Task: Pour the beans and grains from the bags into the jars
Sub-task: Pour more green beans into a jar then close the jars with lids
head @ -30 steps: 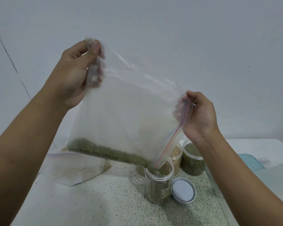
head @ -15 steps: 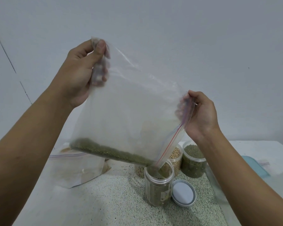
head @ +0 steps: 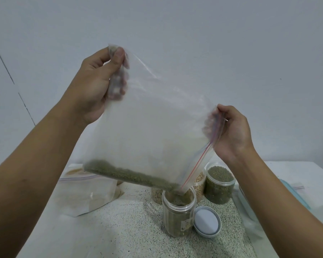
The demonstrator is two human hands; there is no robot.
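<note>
Plastic film, clear, forms the zip-top bag with red-and-blue seal strip (head: 153, 127), slung between two grips above the speckled bench (head: 119, 229). The left grip (head: 93, 84), the higher of the two, pinches a closed corner of the bag between thumb and curled fingers. The right grip (head: 233, 131), lower, is clenched on the upper end of the seal strip.

The height difference appears deliberate. It tilts the bag so that the small green beans (head: 131, 175) gather along the lowest edge and run down toward the mouth corner, which serves as a spout. The beans lie well below both grips, in a sloping band that starts beneath the left grip and ends below and inboard of the right grip.

The spout corner meets the rim of the open clear round plastic jar (head: 177, 216), which stands below the right grip and already looks largely filled with green. Its round grey-blue lid (head: 206, 222) lies just beside it, on the right grip's side, presumably set off to free the opening. A second clear jar of green beans (head: 219, 185) stands behind. A flattened clear bag (head: 86, 194) rests on the bench beneath the left grip.
</note>
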